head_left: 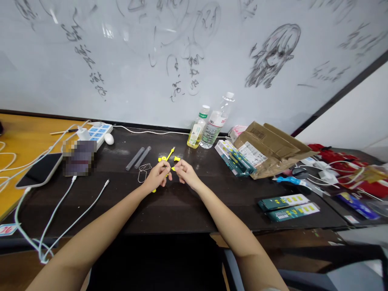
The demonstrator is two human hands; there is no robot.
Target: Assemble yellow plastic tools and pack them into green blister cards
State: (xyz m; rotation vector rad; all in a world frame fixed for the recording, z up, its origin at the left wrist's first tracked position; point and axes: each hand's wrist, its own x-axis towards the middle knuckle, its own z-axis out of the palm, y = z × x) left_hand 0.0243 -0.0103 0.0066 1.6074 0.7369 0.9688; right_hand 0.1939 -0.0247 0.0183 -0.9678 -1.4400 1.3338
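Note:
Over the middle of the dark table (182, 214), my left hand (157, 176) is closed around a yellow plastic part (154, 190) that pokes out below the fingers. Close beside it on the right, my right hand (185, 173) pinches a small yellow piece (173, 168) between thumb and finger. A yellow rod (171, 153) with a metal tip lies just beyond the hands, and another short yellow piece (177, 159) lies behind my right hand. Two clear tubes (138, 158) and a thin looped cord (144, 173) are to the left of my left hand.
Two bottles (197, 131) (214, 125) stand at the back. Boxes (235, 157) and a torn cardboard package (269, 145) lie right, with two more boxes (291, 207) nearer. Phones (41, 170), white cables (91, 208) and a power strip (99, 132) are left.

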